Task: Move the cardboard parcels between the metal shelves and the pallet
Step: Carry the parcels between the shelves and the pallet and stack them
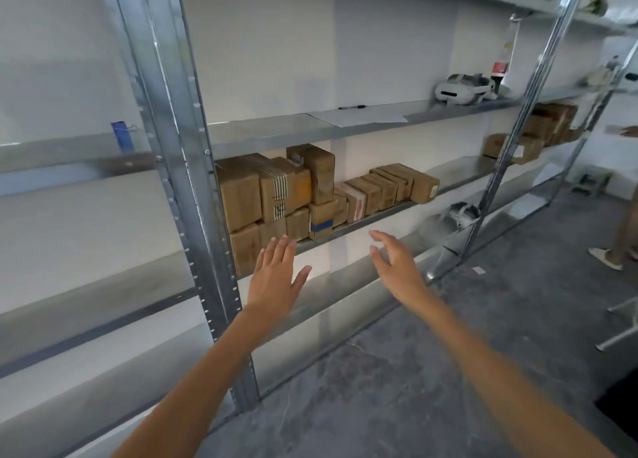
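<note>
You are holding both hands out toward the metal shelves (379,213), and neither is gripping anything. Your left hand (276,278) is spreading its fingers (283,247) straight and released, palm facing the rack. Your right hand (397,267) is hovering beside it, loosely open. The left fingertips are overlapping the lowest box in this view, but contact is hard to judge.

The cardboard parcels (293,195) are sitting on the middle shelf, packed against the galvanised upright (193,181). They are stacked two high at the left and running on as a row of smaller boxes to the right. A second cluster of parcels (538,129) is resting further along the same level.

On the shelf above, a sheet of paper (362,116) is lying with a pen (351,107) behind it, near a white headset (462,89). A plain white wall (310,43) is showing behind the rack, and a mottled grey floor (414,371) is stretching out beneath you. Another person's shoe (606,257) is showing at the far right.
</note>
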`<state>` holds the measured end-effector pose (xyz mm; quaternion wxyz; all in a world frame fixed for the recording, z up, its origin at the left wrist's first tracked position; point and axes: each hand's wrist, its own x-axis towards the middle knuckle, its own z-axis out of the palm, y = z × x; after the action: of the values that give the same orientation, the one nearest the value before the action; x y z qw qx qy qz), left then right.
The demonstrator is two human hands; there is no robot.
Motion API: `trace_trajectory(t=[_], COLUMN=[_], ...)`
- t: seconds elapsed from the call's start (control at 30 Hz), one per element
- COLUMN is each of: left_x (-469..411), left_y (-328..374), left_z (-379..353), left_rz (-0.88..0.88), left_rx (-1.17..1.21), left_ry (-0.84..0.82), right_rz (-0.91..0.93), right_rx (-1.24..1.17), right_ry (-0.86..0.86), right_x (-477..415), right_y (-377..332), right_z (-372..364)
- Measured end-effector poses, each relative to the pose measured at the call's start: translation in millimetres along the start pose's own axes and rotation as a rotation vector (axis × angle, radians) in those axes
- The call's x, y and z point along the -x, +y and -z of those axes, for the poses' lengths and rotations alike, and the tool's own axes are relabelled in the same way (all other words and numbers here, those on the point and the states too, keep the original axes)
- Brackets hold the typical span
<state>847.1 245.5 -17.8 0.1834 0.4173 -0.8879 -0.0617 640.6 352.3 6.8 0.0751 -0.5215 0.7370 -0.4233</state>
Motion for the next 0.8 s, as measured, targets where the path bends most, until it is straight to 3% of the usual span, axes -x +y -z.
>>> trace_trajectory(t=[0.37, 0.8], left_x=[-171, -291], left_y=[15, 36], left_z=[-48, -116], left_rz=[0.122, 0.284], left_rx=[0.105, 0.144], left_ry=[0.028, 0.107], right_rz=[0.025, 0.264], right_rx=[0.005, 0.220], right_ry=[-0.223, -0.222], right_x=[-198, -395], right_y=[53, 83], right_z=[3, -87])
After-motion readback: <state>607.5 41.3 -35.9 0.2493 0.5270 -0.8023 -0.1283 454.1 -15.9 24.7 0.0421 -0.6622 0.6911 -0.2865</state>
